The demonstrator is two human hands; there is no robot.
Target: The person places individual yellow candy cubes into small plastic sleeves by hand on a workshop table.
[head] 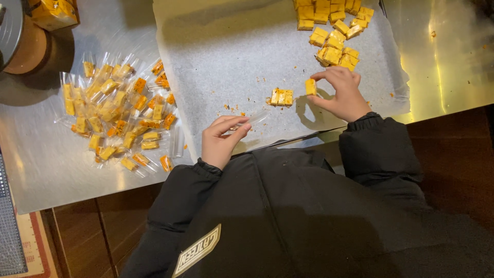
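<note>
A shallow tray (175,77) lined with pale parchment paper (231,56) sits on the metal tabletop (46,164). At its far right the tray holds a heap of unwrapped yellow candy cubes (334,31), flecked with orange; a short row of three cubes (281,97) lies apart near the tray's middle, with loose crumbs (234,109) scattered just beside it. The right hand (342,95) pinches a single yellow cube (311,86) between thumb and fingertips, holding it just above the paper, to the right of the short row. The cube is blocky, bright yellow, square-cut. The left hand (221,139) rests at the tray's near edge, fingers curled around a clear wrapper (252,119), which is hard to make out against the paper. To the left of the tray, directly on the tabletop, lies a spread pile of wrapped candies (118,113) in clear film, yellow and orange. A round brown object (28,49) stands at the far left corner.
</note>
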